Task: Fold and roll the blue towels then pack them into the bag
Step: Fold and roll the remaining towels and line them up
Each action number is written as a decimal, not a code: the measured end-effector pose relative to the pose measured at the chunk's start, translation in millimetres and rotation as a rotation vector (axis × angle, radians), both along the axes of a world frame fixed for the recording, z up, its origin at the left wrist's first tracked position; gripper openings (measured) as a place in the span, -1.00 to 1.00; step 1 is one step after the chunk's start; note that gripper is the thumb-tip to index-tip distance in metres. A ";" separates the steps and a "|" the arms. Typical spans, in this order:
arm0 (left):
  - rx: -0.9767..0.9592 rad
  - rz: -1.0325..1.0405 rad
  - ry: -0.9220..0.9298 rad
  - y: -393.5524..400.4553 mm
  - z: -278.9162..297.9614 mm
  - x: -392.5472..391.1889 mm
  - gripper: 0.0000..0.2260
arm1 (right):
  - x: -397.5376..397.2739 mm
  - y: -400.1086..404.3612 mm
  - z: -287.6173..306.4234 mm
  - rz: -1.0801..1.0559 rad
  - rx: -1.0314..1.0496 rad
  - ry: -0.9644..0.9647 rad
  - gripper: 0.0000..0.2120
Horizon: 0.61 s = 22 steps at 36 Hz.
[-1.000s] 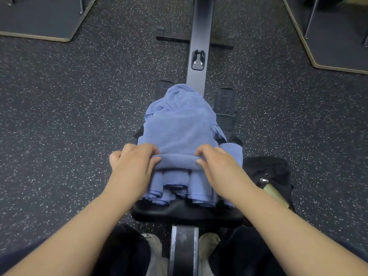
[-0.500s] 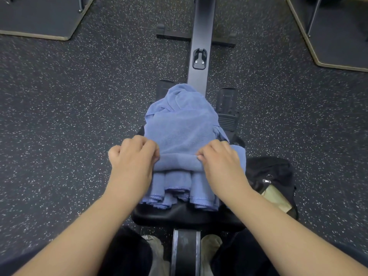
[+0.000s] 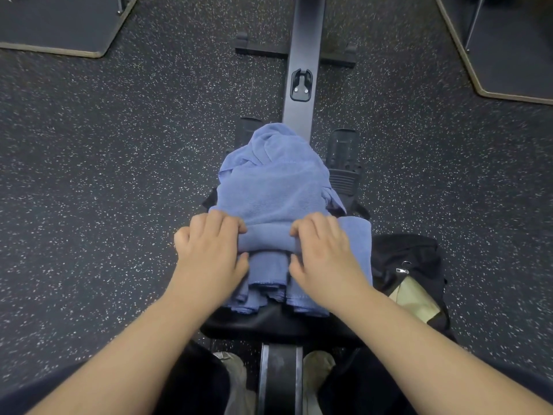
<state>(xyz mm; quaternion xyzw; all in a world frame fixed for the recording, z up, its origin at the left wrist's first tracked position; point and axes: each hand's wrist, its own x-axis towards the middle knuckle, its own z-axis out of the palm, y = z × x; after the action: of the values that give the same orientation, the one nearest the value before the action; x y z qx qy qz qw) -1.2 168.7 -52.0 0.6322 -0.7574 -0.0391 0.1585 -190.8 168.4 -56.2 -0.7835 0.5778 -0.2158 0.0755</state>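
Observation:
A blue towel lies heaped on the black seat of a rowing machine. Its near part is wound into a roll that runs left to right. My left hand grips the roll's left end, fingers curled over its top. My right hand grips the right end the same way. Under the roll, more blue towel folds hang toward the seat's front edge. A black bag sits on the floor just right of the seat, its zip open on a tan lining.
The machine's dark rail runs away from me, with footrests on both sides of the towel. Speckled rubber floor surrounds it. Raised platforms fill both far corners. My shoes stand below the seat.
Both hands have rolled the towel's near edge away from me, curling further over it. The roll is thicker and sits a little farther up the heap.

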 end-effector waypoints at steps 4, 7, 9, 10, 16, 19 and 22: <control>-0.023 0.024 -0.019 -1.5 -3.7 -2.3 -0.60 | -1.1 -2.2 -1.3 -0.024 -0.025 0.019 -0.52; -0.040 0.023 -0.046 -2.5 -3.7 -2.5 -0.65 | -2.4 -4.0 -1.9 -0.022 -0.036 0.011 -0.54; -0.055 0.020 -0.050 -3.0 -3.4 -1.8 -0.73 | -3.4 -5.2 -1.5 -0.007 -0.052 0.001 -0.59; -0.054 0.015 -0.041 -3.6 -3.1 -1.3 -0.75 | -3.6 -5.7 -0.3 -0.002 -0.058 -0.005 -0.62; -0.037 -0.007 0.011 -4.8 2.8 2.3 -0.77 | -4.2 -4.6 6.6 0.017 -0.075 -0.003 -0.83; -0.047 -0.026 0.015 -3.3 9.2 4.7 -0.78 | -5.9 -1.8 11.8 0.038 -0.092 -0.020 -0.82; -0.072 -0.054 0.036 -1.7 14.9 6.3 -0.77 | -9.0 2.9 17.6 0.047 -0.100 -0.035 -0.84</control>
<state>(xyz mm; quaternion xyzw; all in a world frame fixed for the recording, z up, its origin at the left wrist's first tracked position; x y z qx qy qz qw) 5.1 166.9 -37.1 0.6047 -0.7721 -0.0276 0.1936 -199.8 171.3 -38.6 -0.7959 0.5461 -0.2561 0.0516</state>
